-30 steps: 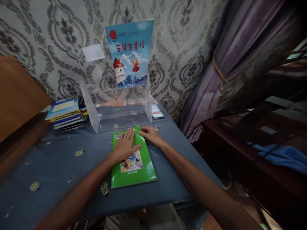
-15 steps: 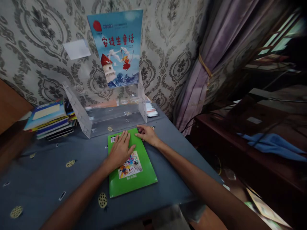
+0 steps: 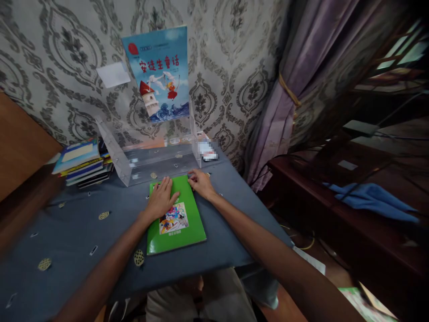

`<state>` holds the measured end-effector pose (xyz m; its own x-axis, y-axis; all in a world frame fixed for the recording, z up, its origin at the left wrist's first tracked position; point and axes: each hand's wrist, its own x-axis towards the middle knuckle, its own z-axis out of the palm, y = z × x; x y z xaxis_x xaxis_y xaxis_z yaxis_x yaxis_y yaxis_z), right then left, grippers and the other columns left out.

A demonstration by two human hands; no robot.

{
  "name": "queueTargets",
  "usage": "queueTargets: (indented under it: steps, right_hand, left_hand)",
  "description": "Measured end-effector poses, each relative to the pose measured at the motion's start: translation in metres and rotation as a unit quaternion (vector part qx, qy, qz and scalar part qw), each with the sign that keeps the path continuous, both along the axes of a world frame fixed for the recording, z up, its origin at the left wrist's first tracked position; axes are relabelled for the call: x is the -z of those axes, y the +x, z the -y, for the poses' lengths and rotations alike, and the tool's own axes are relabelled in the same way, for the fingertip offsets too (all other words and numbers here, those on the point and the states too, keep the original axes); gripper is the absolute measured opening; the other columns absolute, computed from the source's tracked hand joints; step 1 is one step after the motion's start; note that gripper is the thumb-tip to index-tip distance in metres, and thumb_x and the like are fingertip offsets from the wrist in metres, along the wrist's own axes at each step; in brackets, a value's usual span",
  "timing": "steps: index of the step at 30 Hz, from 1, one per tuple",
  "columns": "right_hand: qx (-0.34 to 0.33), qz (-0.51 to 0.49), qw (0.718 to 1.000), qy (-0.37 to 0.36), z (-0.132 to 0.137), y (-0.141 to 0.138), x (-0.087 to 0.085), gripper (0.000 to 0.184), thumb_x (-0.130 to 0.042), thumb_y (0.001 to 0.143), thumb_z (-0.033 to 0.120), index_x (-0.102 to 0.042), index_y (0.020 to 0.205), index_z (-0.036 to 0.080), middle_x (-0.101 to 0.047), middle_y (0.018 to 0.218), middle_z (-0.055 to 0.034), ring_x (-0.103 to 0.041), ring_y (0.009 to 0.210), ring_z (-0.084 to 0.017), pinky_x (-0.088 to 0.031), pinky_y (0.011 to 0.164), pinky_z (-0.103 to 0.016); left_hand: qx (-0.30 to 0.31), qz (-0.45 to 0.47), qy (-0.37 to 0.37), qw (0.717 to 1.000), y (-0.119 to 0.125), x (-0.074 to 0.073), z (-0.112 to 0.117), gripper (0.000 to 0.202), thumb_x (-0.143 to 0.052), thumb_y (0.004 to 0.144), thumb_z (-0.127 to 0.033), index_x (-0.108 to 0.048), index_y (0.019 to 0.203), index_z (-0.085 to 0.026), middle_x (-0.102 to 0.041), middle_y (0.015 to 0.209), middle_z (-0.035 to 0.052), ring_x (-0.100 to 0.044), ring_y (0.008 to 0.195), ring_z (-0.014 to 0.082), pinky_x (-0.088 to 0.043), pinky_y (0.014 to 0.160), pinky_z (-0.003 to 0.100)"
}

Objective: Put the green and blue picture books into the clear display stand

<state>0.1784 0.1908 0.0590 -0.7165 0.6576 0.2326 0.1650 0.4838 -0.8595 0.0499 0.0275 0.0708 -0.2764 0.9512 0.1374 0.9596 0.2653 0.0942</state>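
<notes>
A thin green picture book [image 3: 181, 223] lies flat on the blue-grey tablecloth [image 3: 83, 223], its far edge close to a clear acrylic stand [image 3: 147, 156]. My left hand [image 3: 161, 198] rests flat on the book's upper left part, fingers stretched out. My right hand [image 3: 200, 182] touches the book's far right corner, fingers lying on the cover and cloth. A blue picture book [image 3: 160, 74] stands upright at the top of the acrylic stand, against the wall.
A stack of books [image 3: 82, 163] lies at the back left beside a brown wooden panel [image 3: 20, 147]. A purple curtain [image 3: 295, 89] hangs at the right. A dark wooden bench with a blue cloth [image 3: 368, 201] stands right of the table edge.
Both hands stay on the green book in the same pose. The view has shifted and pulled back a little; the book sits slightly nearer the stand.
</notes>
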Motion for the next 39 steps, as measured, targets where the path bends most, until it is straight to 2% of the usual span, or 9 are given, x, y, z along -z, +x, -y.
queueTargets:
  steps: [6,12,16,19,23,28,33,36,39]
  right_hand:
    - [-0.022,-0.034,0.999,-0.027,-0.006,-0.005,0.009,0.032,-0.056,0.081,0.010,-0.059,0.112,0.018,-0.061,0.066,0.0054,-0.058,0.053,-0.012,-0.052,0.057,-0.023]
    - [-0.027,-0.018,0.999,-0.012,-0.009,-0.009,0.012,0.036,-0.055,0.082,0.008,-0.060,0.115,0.018,-0.063,0.072,0.0038,-0.060,0.056,-0.012,-0.055,0.064,-0.026]
    - [-0.028,0.021,0.999,-0.004,-0.010,-0.012,0.013,0.036,-0.054,0.083,0.008,-0.064,0.117,0.015,-0.066,0.077,0.0005,-0.062,0.059,-0.012,-0.057,0.072,-0.030]
    - [-0.026,0.022,0.999,0.007,-0.011,-0.014,0.015,0.038,-0.054,0.084,0.009,-0.065,0.120,0.015,-0.068,0.081,-0.0010,-0.064,0.064,-0.013,-0.058,0.077,-0.032]
    - [-0.022,0.011,0.999,0.023,-0.012,-0.014,0.017,0.039,-0.056,0.085,0.011,-0.065,0.123,0.016,-0.070,0.085,-0.0024,-0.067,0.072,-0.014,-0.058,0.080,-0.032]
    - [-0.024,0.026,0.999,0.026,-0.012,-0.014,0.016,0.041,-0.055,0.086,0.011,-0.064,0.126,0.014,-0.072,0.090,-0.0048,-0.068,0.075,-0.016,-0.058,0.081,-0.034]
    - [-0.015,0.030,0.998,0.045,-0.009,-0.011,0.012,0.038,-0.055,0.087,0.012,-0.067,0.123,0.015,-0.073,0.092,-0.0050,-0.069,0.083,-0.017,-0.057,0.085,-0.034]
    - [-0.012,0.038,0.998,0.058,-0.007,-0.009,0.009,0.039,-0.055,0.087,0.011,-0.066,0.124,0.015,-0.074,0.095,-0.0056,-0.069,0.087,-0.018,-0.055,0.088,-0.034]
    - [-0.006,0.057,0.995,0.082,-0.003,-0.007,0.005,0.040,-0.054,0.087,0.011,-0.065,0.126,0.014,-0.074,0.099,-0.0070,-0.068,0.091,-0.020,-0.053,0.091,-0.035]
  left_hand:
    - [0.112,-0.004,-0.037,0.993,0.007,-0.005,-0.035,0.056,-0.027,0.103,-0.043,-0.031,0.153,-0.019,-0.031,0.161,0.0107,-0.023,0.151,0.0229,-0.018,0.121,0.055]
    - [0.097,-0.030,-0.010,0.995,0.019,-0.007,-0.032,0.052,-0.028,0.104,-0.036,-0.037,0.151,-0.016,-0.037,0.158,0.0134,-0.029,0.149,0.0233,-0.023,0.120,0.052]
    - [0.080,-0.025,0.006,0.996,0.033,-0.005,-0.018,0.051,-0.029,0.103,-0.033,-0.042,0.147,-0.010,-0.039,0.156,0.0165,-0.033,0.147,0.0250,-0.028,0.120,0.046]
    - [0.133,-0.014,-0.012,0.991,0.047,-0.006,0.004,0.055,-0.030,0.104,-0.040,-0.035,0.151,-0.012,-0.034,0.159,0.0156,-0.028,0.149,0.0250,-0.025,0.121,0.048]
    - [0.219,-0.002,-0.044,0.975,0.070,-0.015,0.043,0.061,-0.028,0.104,-0.049,-0.023,0.156,-0.017,-0.030,0.161,0.0125,-0.021,0.152,0.0227,-0.016,0.123,0.049]
    - [0.298,0.019,-0.063,0.952,0.092,-0.027,0.081,0.063,-0.034,0.103,-0.049,-0.016,0.158,-0.023,-0.029,0.162,0.0084,-0.018,0.152,0.0206,-0.011,0.124,0.049]
    - [0.279,0.054,-0.010,0.959,0.095,-0.020,0.087,0.048,-0.036,0.105,-0.036,-0.033,0.152,-0.026,-0.044,0.155,0.0074,-0.034,0.147,0.0195,-0.026,0.121,0.049]
    - [0.248,0.075,0.065,0.964,0.095,-0.013,0.085,0.045,-0.045,0.102,-0.039,-0.043,0.144,-0.023,-0.055,0.145,0.0113,-0.050,0.136,0.0218,-0.041,0.113,0.047]
    - [0.233,0.054,0.124,0.963,0.098,-0.008,0.084,0.042,-0.047,0.101,-0.038,-0.049,0.138,-0.019,-0.061,0.136,0.0145,-0.058,0.127,0.0245,-0.049,0.106,0.047]
